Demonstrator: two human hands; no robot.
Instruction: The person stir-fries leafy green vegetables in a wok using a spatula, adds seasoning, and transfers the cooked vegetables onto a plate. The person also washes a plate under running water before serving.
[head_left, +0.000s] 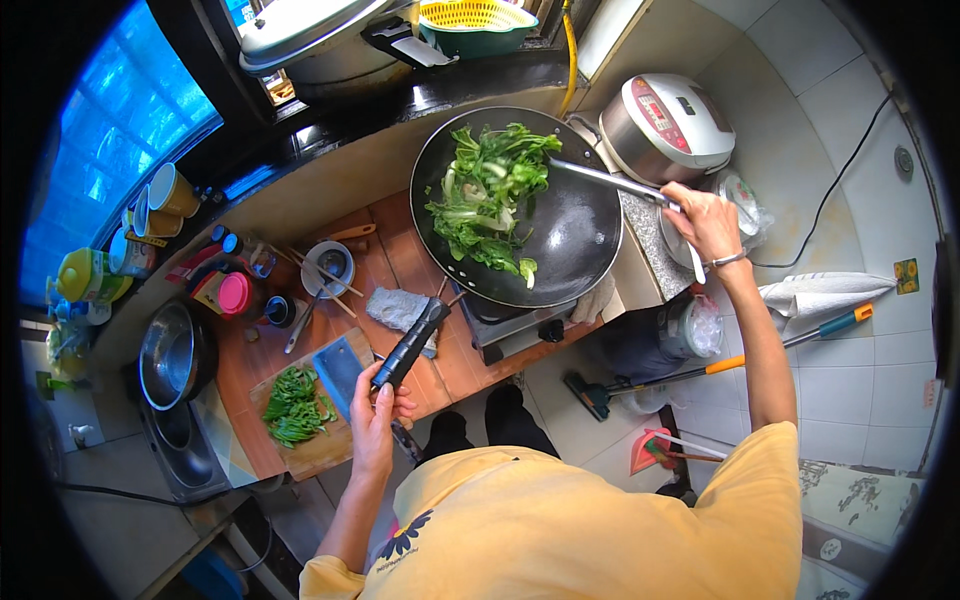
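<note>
My left hand (377, 420) grips the near end of the black-wrapped handle (411, 345) of a large dark wok (577, 259). The wok sits over a gas stove (510, 337). Leafy greens with pale stalks (491, 199) are heaped in its left and upper part. My right hand (709, 225) holds the metal handle of a spatula (611, 180); its working end is hidden among the greens. Just left of my left hand, a wooden cutting board (330, 456) carries chopped greens (296, 409) and a broad cleaver blade (337, 375).
A grey cloth (397, 307) lies beside the wok handle. Further left are a small bowl (328, 270), chopsticks, several jars and a metal basin (169, 352) above the sink (187, 450). A rice cooker (667, 127) stands behind my right hand. A broom (589, 394) leans below my right arm.
</note>
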